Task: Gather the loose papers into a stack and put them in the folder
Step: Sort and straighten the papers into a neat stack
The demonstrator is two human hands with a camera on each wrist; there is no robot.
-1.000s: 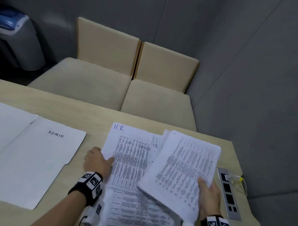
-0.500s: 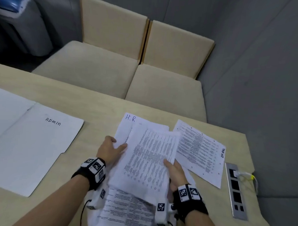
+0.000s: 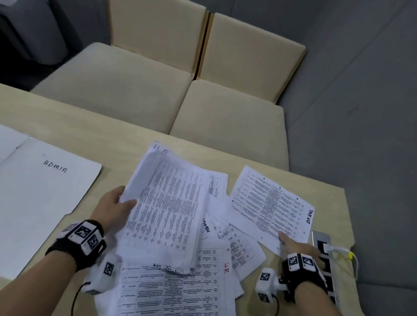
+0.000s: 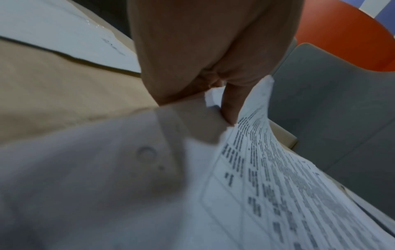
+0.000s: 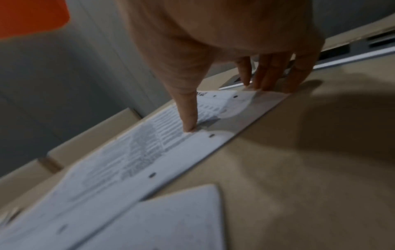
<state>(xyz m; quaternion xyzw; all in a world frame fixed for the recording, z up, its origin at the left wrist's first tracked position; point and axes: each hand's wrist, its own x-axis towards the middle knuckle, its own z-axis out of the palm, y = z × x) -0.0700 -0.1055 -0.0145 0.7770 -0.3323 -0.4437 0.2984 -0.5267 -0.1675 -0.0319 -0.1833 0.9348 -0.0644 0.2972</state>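
Observation:
A white folder [image 3: 36, 199] marked ADMIN lies flat on the left of the table. My left hand [image 3: 120, 203] grips the left edge of a stack of printed papers [image 3: 168, 210], thumb [image 4: 230, 104] on top, and the stack's left side is raised off the table. More printed sheets [image 3: 174, 296] lie spread under and in front of it. To the right lies a single loose sheet [image 3: 272, 205]. My right hand [image 3: 292, 243] rests on its near corner: the thumb [image 5: 189, 125] presses on top, straight fingers [image 5: 267, 82] touch its edge, and the corner curls up.
A metal socket strip [image 3: 324, 266] with a white plug and cable [image 3: 339, 250] is set in the table right beside my right hand. Two beige chairs [image 3: 134, 89] stand beyond the far table edge. A grey bin [image 3: 25, 26] stands at the far left.
My right hand has let go of the stack and moved right onto the loose sheet. My left hand has taken the stack by its left edge and lifted that side.

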